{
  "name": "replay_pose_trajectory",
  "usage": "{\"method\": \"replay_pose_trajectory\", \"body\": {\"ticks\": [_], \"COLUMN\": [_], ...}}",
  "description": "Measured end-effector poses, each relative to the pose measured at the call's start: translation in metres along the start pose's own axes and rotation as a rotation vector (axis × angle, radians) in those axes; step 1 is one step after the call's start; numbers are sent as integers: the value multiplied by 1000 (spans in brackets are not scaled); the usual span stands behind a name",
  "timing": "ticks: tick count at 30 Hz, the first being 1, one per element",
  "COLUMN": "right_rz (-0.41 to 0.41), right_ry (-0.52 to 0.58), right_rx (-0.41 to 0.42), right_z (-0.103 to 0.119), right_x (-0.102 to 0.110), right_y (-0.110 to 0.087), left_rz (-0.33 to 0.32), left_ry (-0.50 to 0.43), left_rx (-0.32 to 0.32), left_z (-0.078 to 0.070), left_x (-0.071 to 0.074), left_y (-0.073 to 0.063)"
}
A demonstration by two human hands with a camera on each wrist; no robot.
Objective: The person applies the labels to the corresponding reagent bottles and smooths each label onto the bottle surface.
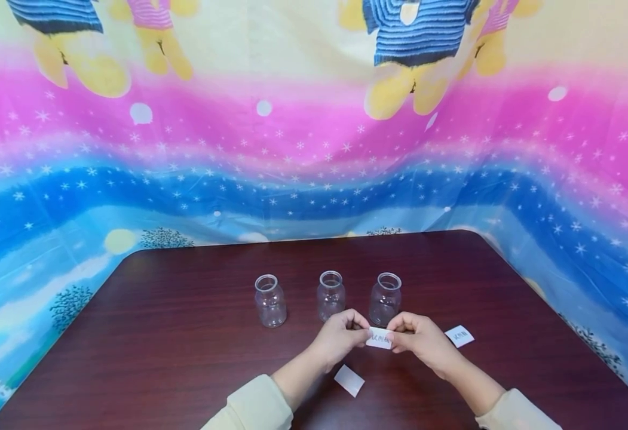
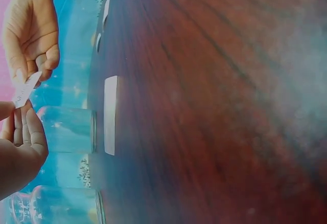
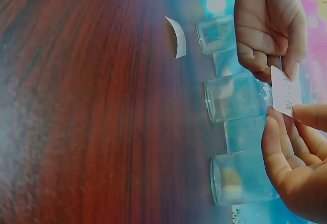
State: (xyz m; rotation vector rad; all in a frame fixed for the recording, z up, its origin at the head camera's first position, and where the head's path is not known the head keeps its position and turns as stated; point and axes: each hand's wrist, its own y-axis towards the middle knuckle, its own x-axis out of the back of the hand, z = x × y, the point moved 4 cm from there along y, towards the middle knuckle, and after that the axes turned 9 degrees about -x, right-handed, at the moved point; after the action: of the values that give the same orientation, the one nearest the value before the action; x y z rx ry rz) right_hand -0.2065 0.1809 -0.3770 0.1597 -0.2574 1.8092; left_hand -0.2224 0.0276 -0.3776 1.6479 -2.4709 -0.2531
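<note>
A small white label (image 1: 380,338) with printed dark characters is held up over the table, stretched between both hands. My left hand (image 1: 336,339) pinches its left end between thumb and fingertips. The right hand (image 1: 421,341) pinches the opposite end the same way. Just behind the hands stand two clear glass jars, one in the middle (image 1: 331,292) and one on the right (image 1: 386,298); a third jar (image 1: 270,306) is farther left. All three are upright and lidless. In the right wrist view the label (image 3: 286,93) tilts, its print partly readable.
On the dark red-brown table (image 1: 184,334) lies a plain white slip (image 1: 349,381) near the left forearm, its edge curled up in the right wrist view. Another printed label (image 1: 460,336) lies right of the right hand. A colourful patterned curtain (image 1: 314,143) hangs behind the table.
</note>
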Motion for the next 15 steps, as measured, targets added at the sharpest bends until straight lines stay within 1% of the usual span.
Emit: {"method": "replay_pose_trajectory", "body": {"ticks": [4, 6, 10, 13, 15], "right_rz": [-50, -74, -122, -156, -170], "right_ry": [57, 70, 67, 55, 54], "right_rx": [-33, -40, -56, -65, -69], "right_z": [-4, -5, -10, -13, -14], "right_x": [3, 5, 9, 12, 14], "right_y": [0, 0, 1, 2, 3], "left_rz": [-24, -38, -77, -99, -107], "left_ry": [-5, -5, 5, 39, 66], "left_rx": [2, 1, 1, 9, 16], "left_z": [-11, -11, 3, 14, 18], "left_x": [-3, -5, -10, -12, -14], "left_y": [0, 2, 11, 17, 20]}}
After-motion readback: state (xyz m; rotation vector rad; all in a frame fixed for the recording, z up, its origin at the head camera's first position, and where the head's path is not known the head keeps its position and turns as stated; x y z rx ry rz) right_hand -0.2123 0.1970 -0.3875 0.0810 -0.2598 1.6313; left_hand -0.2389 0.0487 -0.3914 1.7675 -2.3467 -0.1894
